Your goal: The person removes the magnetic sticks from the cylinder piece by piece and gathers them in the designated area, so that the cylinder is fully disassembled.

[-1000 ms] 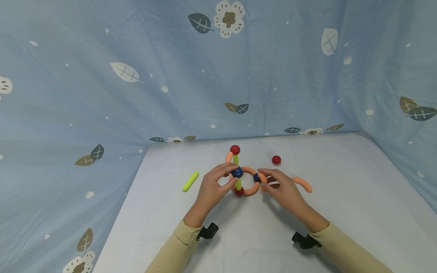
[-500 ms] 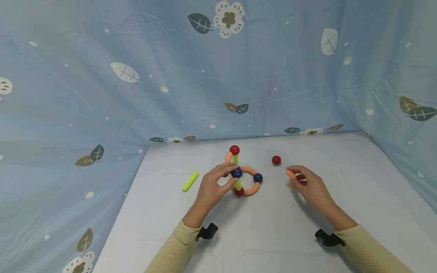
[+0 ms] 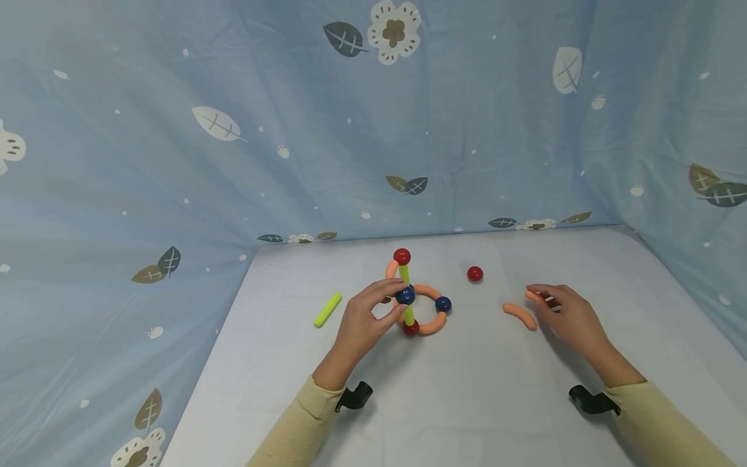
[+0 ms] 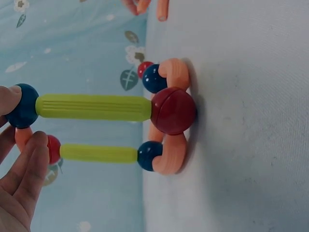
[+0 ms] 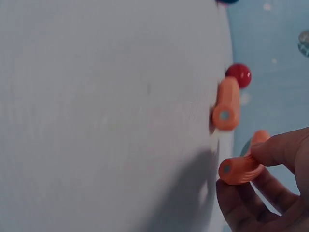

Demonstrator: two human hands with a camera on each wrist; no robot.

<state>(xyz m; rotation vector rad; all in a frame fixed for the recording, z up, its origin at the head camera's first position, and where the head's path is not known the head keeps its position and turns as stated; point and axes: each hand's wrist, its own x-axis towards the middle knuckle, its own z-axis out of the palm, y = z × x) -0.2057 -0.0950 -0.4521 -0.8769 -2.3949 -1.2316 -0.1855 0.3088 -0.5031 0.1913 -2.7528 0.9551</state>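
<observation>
My left hand [image 3: 367, 314] pinches a blue ball [image 3: 405, 296] at the top of a built magnetic-stick frame. In the left wrist view two yellow-green rods [image 4: 94, 107] join that upper part to a base ring of orange curved sticks [image 4: 175, 154], a red ball [image 4: 174, 111] and blue balls [image 4: 154, 79]. The ring stands on the table. Off to the right, my right hand [image 3: 569, 321] pinches a loose orange curved stick [image 5: 239, 169] between thumb and fingers, above the table. A second orange curved stick [image 3: 519, 316] lies just left of that hand.
On the white table [image 3: 455, 402], a loose red ball [image 3: 475, 274] sits behind and right of the frame. A single yellow-green rod [image 3: 328, 310] lies left of my left hand. A blue patterned curtain [image 3: 327, 130] borders the table at the back and sides.
My right hand has moved right, away from the frame's blue ball, carrying the orange curved stick past the one on the table. The left hand keeps its hold in place.
</observation>
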